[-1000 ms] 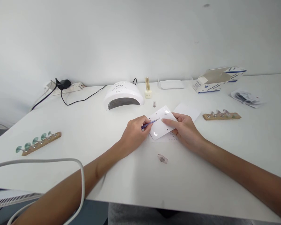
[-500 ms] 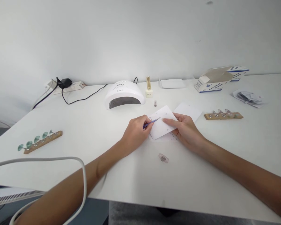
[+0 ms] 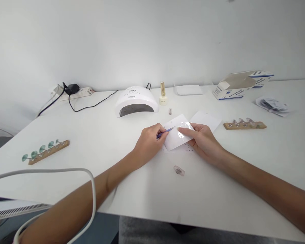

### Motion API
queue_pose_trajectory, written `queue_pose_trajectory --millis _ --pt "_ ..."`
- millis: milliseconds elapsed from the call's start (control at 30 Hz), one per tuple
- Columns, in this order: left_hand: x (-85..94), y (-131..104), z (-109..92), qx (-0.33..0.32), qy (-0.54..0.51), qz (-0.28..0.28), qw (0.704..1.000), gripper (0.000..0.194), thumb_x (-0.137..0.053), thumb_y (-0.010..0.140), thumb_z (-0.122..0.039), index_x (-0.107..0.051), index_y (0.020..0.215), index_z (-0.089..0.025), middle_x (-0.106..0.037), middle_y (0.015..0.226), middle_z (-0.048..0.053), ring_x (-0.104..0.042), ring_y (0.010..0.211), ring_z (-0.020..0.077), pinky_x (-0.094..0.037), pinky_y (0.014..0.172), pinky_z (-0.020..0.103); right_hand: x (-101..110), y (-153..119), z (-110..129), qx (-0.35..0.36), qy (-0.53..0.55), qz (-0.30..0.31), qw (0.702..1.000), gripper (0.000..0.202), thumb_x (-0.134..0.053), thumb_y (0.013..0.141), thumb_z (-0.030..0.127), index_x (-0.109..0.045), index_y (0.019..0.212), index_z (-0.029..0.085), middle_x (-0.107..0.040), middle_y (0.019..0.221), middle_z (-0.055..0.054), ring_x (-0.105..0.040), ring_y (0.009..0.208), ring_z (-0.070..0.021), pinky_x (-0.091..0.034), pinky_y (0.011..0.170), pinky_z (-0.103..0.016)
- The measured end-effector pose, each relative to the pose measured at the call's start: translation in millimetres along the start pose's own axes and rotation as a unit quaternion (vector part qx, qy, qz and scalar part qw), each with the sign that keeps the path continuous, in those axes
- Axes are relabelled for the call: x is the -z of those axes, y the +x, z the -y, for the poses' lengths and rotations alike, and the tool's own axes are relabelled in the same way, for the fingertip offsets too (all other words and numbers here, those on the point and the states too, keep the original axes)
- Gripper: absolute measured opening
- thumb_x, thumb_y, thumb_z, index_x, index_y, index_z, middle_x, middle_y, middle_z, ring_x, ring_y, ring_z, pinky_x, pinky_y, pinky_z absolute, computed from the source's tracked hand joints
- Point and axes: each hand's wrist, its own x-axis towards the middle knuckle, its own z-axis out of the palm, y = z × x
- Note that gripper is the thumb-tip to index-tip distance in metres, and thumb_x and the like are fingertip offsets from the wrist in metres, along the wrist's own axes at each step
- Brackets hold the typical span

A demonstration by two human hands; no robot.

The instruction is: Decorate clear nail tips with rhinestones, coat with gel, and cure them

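Note:
My left hand [image 3: 149, 141] is closed around a slim purple pointed tool [image 3: 165, 132], which looks like tweezers. Its pale tip meets a white sticker sheet [image 3: 173, 138] with small marks and a glossy glare. On the right side of that sheet, my right hand [image 3: 204, 140] pinches it, thumb on top and fingers underneath. Partly hidden below lies another sheet with small dark dots [image 3: 188, 147]. A pale pink press-on nail tip [image 3: 179, 170] rests on the table nearer to me, and a smaller clear one [image 3: 170, 111] lies beyond the sheets.
A white nail lamp [image 3: 136, 100] and a gold-capped polish bottle [image 3: 163, 95] stand at the back. Wooden strips with green tips [image 3: 49, 152] and clear tips [image 3: 245, 125] flank my hands. An opened carton [image 3: 231, 91] sits back right. A white cable [image 3: 93, 183] loops by my left arm.
The whole view has shifted slightly. Bright glare now shows on the sticker sheet, which seems a little differently tilted. Both hands keep their holds.

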Motion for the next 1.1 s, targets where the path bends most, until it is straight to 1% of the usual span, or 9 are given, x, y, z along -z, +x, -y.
queue_pose_trajectory --millis 200,433,667,800,900,967,1000,1033,1100 --pt "-0.7 -0.4 1.3 -0.007 -0.003 -0.003 1.0 0.016 -0.053 0.085 -0.031 -0.058 0.076 -0.019 -0.065 0.073 -0.001 -0.055 0.06 0.0102 -0.041 0.052 0.023 -0.4 0.8 -2.1 0.019 -0.022 -0.012 1.0 0.022 -0.073 0.073 0.028 -0.072 0.092 0.016 -0.072 0.088 -0.007 -0.066 0.08 -0.0215 -0.051 0.07 -0.033" --pt "-1.2 -2.1 -1.0 -0.022 -0.015 -0.025 0.999 0.014 -0.055 0.085 -0.03 -0.061 0.077 -0.019 -0.065 0.072 -0.001 -0.054 0.06 0.0096 -0.041 0.053 0.022 6.0 3.2 -10.5 0.059 -0.105 -0.028 0.992 0.026 -0.068 0.077 0.04 -0.072 0.092 0.018 -0.071 0.087 -0.005 -0.065 0.077 -0.0221 -0.052 0.071 -0.036" --pt "5.2 -1.4 -4.7 -0.046 -0.017 -0.066 0.997 0.012 -0.057 0.083 -0.025 -0.06 0.075 -0.018 -0.06 0.063 -0.003 -0.047 0.055 0.0072 -0.039 0.053 0.02 5.0 3.1 -4.8 0.083 -0.159 -0.032 0.983 0.025 -0.066 0.079 0.035 -0.07 0.098 0.019 -0.072 0.093 -0.006 -0.066 0.082 -0.0227 -0.052 0.072 -0.035" --pt "10.8 1.1 -2.5 -0.065 -0.001 -0.086 0.994 0.011 -0.057 0.083 -0.024 -0.06 0.075 -0.018 -0.059 0.063 -0.003 -0.045 0.054 0.0069 -0.038 0.052 0.021 5.8 4.7 3.8 0.136 -0.284 -0.085 0.945 0.042 -0.07 0.075 0.035 -0.062 0.115 0.025 -0.07 0.1 -0.005 -0.065 0.086 -0.0228 -0.051 0.076 -0.037" --pt "13.9 2.5 -2.5 -0.086 0.014 -0.105 0.991 0.01 -0.058 0.083 -0.023 -0.06 0.074 -0.018 -0.059 0.064 -0.003 -0.043 0.054 0.0063 -0.037 0.052 0.021 12.0 3.8 11.6 0.231 -0.426 -0.105 0.868 0.053 -0.069 0.075 0.032 -0.052 0.126 0.028 -0.061 0.117 -0.006 -0.056 0.106 -0.0256 -0.045 0.088 -0.041" --pt "14.6 2.8 -3.5 -0.105 0.017 -0.121 0.987 0.01 -0.058 0.083 -0.02 -0.06 0.074 -0.018 -0.06 0.067 -0.003 -0.042 0.053 0.0059 -0.037 0.051 0.021 18.3 -1.0 18.3 0.283 -0.505 -0.085 0.811 0.041 -0.064 0.079 0.025 -0.056 0.119 0.028 -0.057 0.119 -0.006 -0.05 0.111 -0.0256 -0.043 0.09 -0.041" --pt "14.6 2.8 -3.9 -0.118 0.016 -0.13 0.984 0.01 -0.058 0.083 -0.019 -0.06 0.074 -0.018 -0.06 0.068 -0.003 -0.042 0.053 0.0058 -0.037 0.051 0.021 21.4 -4.7 21.7 0.289 -0.527 -0.054 0.797 0.032 -0.061 0.08 0.021 -0.06 0.112 0.028 -0.058 0.114 -0.005 -0.051 0.108 -0.0243 -0.043 0.087 -0.039" --pt "14.2 2.9 -4.1 -0.134 0.015 -0.141 0.981 0.01 -0.057 0.084 -0.018 -0.06 0.074 -0.018 -0.061 0.069 -0.002 -0.042 0.054 0.0059 -0.037 0.05 0.021 24.4 -9.1 24.8 0.275 -0.535 -0.004 0.799 0.025 -0.058 0.081 0.018 -0.063 0.104 0.027 -0.06 0.106 -0.004 -0.053 0.1 -0.0219 -0.044 0.084 -0.037" --pt "13.2 3.4 -3.4 -0.188 0.022 -0.168 0.967 0.008 -0.058 0.083 -0.015 -0.06 0.077 -0.018 -0.061 0.069 -0.001 -0.046 0.056 0.0066 -0.038 0.05 0.021 28.6 -18.7 29.1 0.199 -0.521 0.104 0.823 0.017 -0.059 0.081 0.02 -0.065 0.095 0.028 -0.061 0.098 -0.002 -0.056 0.088 -0.0184 -0.046 0.078 -0.033"
